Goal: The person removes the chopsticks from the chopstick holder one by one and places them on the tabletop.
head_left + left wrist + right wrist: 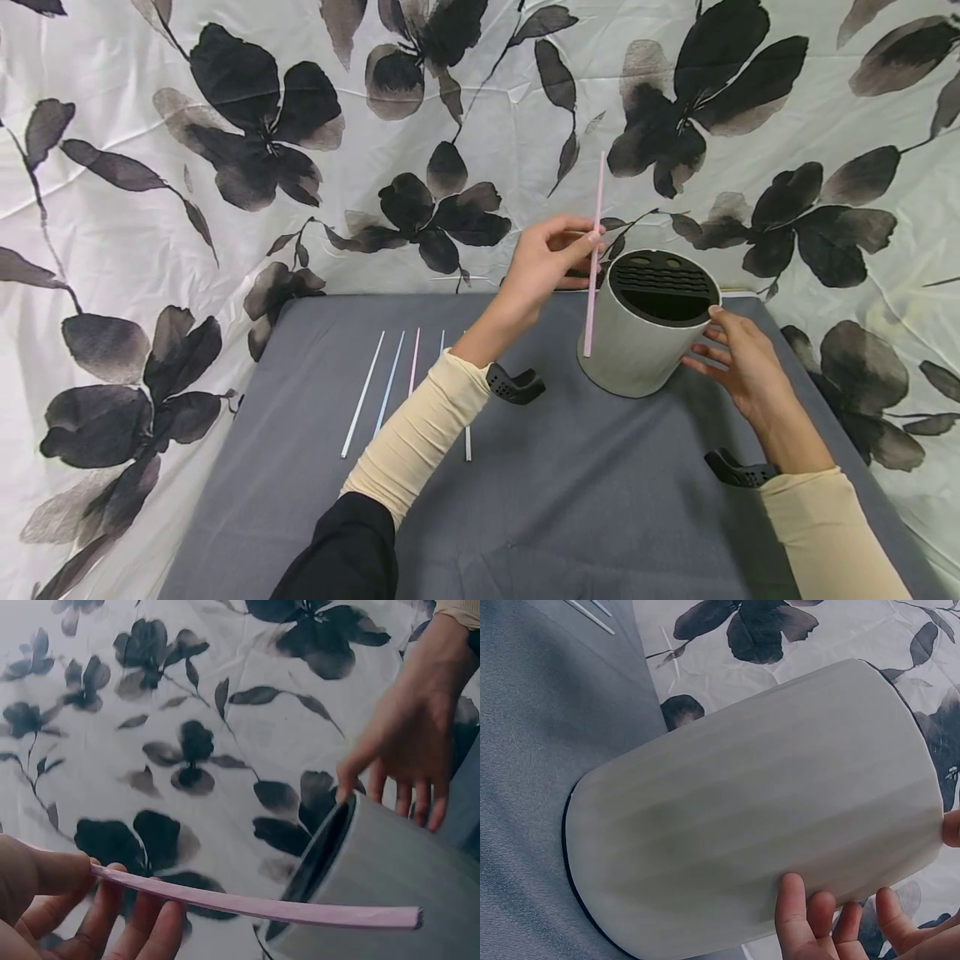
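Note:
My left hand (546, 260) pinches a thin pink straw (599, 196) between thumb and fingers. It stands nearly upright in the head view, its lower end in front of a pale grey round holder (626, 358). In the left wrist view the straw (247, 904) crosses before the holder, apart from its opening as far as I can tell. A black insert (663, 273) with slots, holes and a larger dark opening tops the holder. My right hand (752, 367) rests its thumb on the rim, with fairly straight, spread fingers (790, 907) along the side. The holder's inside is dark.
Several thin white, blue and pink straws (363, 393) lie side by side on the grey cloth-covered table (570, 500), partly hidden by my left forearm. Behind the table hangs a white floral sheet (315, 242). The holder stands near the table's back right edge.

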Available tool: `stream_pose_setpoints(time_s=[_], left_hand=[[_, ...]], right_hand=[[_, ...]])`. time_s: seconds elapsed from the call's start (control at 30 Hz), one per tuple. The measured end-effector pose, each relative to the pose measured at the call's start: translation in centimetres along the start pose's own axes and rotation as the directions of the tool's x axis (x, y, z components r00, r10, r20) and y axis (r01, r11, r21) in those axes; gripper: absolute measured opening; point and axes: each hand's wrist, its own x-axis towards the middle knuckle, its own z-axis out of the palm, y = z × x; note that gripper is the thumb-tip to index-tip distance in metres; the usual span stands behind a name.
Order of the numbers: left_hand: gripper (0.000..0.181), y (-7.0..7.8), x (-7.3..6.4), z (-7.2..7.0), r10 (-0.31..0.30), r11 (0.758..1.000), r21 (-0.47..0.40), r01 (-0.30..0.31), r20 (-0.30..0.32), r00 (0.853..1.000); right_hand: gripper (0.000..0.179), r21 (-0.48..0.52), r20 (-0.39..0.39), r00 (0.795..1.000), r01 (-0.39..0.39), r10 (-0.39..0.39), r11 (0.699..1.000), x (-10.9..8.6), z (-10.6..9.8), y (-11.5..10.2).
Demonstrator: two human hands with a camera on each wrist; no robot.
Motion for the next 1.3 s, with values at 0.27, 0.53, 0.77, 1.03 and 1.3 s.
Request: stream_pose_setpoints(time_s=[0.27,0.53,0.77,1.03,1.3], left_hand=[[0.023,-5.5,-1.3,-2.5,-0.169,0.980,0.083,0.182,-0.141,0.976],[0.023,-11.7,-2.9,-4.0,-0.291,0.941,0.094,0.324,-0.257,0.921],[0.020,-16.6,-4.1,-5.0,-0.315,0.907,0.159,0.389,-0.354,0.880],[0.014,-19.6,-5.2,-6.1,-0.238,0.790,0.412,0.454,-0.477,0.846],[0.012,-20.5,-6.2,-7.2,-0.042,0.621,0.674,0.400,-0.481,0.876]], right_hand=[[0.038,0.004,-0.003,1.000,-0.012,0.012,1.000,0.0,-0.3,0.0],[0.039,0.013,0.004,1.000,-0.025,0.025,1.000,0.0,-0.4,0.2],[0.040,-0.001,0.005,0.999,-0.034,0.034,0.999,0.2,-0.4,0.1],[0.039,0.002,0.007,1.000,-0.031,0.031,1.000,0.3,-0.3,0.2],[0.038,0.002,0.015,1.000,-0.004,0.003,1.000,0.4,-0.2,0.2]])
